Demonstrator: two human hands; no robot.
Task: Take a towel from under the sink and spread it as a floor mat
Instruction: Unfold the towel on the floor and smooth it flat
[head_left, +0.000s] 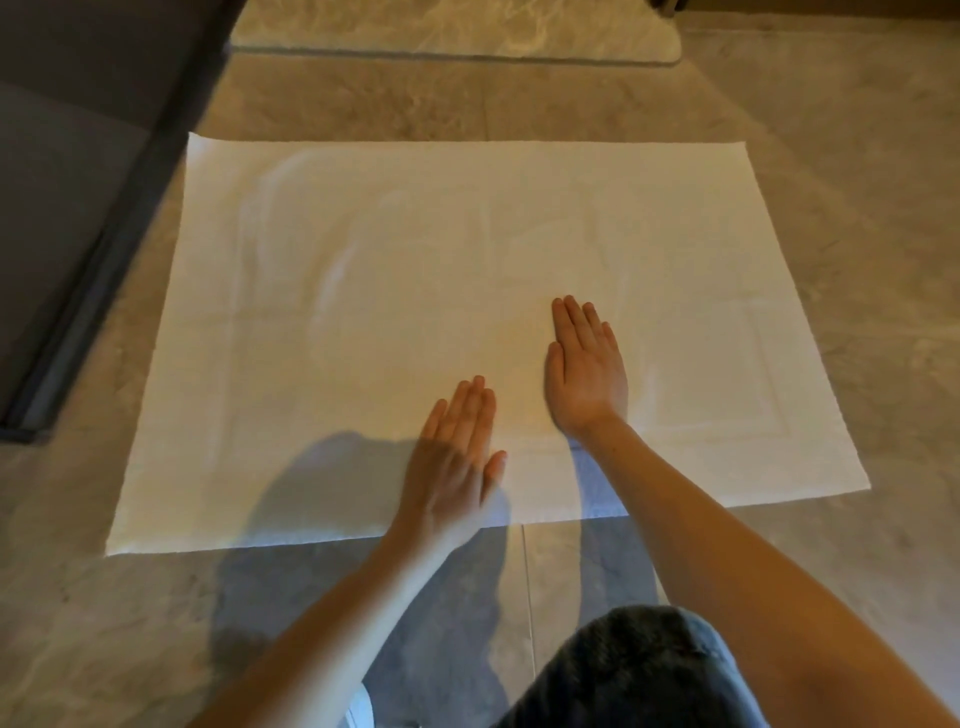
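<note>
Both flat hands, left hand (457, 457) and right hand (587, 374), press the towel (363, 260).

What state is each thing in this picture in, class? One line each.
White rectangular cloth towel: spread flat on the tiled floor, faint creases.
Left grip (bare hand): fingers straight, over towel's near edge, blurred.
Right grip (bare hand): fingers straight, palm down on towel.
Pale marbled mat: flat beyond towel.

White rectangular towel (363, 312), spread flat on floor, faint creases, woven border frame. Lies under both flat palms: right hand (587, 369) near its middle, left hand (457, 457) by its near edge.
</note>
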